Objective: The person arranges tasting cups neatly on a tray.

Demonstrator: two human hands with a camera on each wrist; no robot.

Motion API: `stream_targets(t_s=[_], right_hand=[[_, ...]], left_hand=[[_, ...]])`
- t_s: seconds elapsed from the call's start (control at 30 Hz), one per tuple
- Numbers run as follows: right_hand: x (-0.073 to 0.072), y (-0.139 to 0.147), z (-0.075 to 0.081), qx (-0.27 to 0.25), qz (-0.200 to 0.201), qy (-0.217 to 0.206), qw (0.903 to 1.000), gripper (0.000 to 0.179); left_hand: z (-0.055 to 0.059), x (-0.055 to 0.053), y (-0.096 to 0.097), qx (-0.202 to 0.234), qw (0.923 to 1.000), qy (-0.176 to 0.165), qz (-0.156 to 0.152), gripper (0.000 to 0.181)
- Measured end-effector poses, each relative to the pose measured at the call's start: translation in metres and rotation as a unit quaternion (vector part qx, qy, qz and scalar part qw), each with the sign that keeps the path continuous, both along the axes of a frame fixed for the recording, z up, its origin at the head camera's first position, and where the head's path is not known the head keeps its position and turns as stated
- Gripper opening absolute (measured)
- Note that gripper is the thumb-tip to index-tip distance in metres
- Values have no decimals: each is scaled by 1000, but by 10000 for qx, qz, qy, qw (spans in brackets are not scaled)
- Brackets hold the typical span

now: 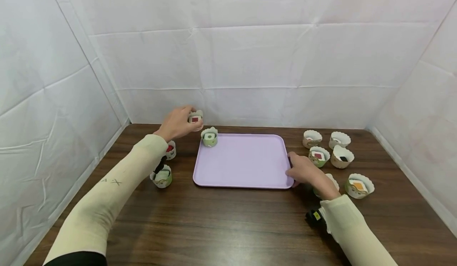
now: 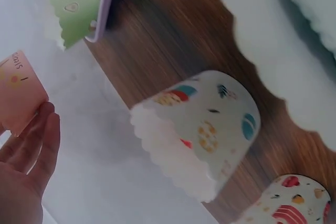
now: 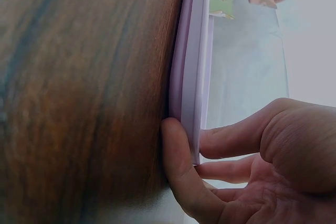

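Note:
My left hand [image 1: 177, 122] grips a pink paper baking cup [image 2: 20, 92] off the table, beyond the back left corner of a lilac tray [image 1: 242, 163]. A small dark red square on white shows inside that cup in the head view. Just below the hand, a green paper cup [image 1: 209, 139] with a pale green piece in it stands upright in the tray's back left corner. At the tray's right edge, my right hand [image 1: 302, 169] pinches the rim, its thumb over the rim and a finger against the outer side in the right wrist view.
Left of the tray stand a white patterned cup [image 1: 171, 151] with something red in it and a green cup [image 1: 162, 178]. On the right are several more filled cups, among them one with an orange piece [image 1: 359, 186]. A white cloth wall [image 1: 250, 67] rises behind the table.

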State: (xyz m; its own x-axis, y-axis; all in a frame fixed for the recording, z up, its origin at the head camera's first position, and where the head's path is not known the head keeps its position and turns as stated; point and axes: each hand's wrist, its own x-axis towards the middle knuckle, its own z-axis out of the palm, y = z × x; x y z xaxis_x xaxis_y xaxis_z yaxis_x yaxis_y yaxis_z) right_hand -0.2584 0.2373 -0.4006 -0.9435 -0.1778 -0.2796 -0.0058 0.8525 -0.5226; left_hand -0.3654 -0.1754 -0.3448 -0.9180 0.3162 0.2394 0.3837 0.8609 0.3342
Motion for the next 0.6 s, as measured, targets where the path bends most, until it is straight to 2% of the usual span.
stream_targets(t_s=[0.23,0.6], right_hand=[[0,0,1,-7,-15,9,10000,66],[0,-1,0,-48,-23,38,10000,65]], left_hand=[[1,-3,15,111,9998,106,-155,59],[2,-3,36,181,9990,45,-399,61]])
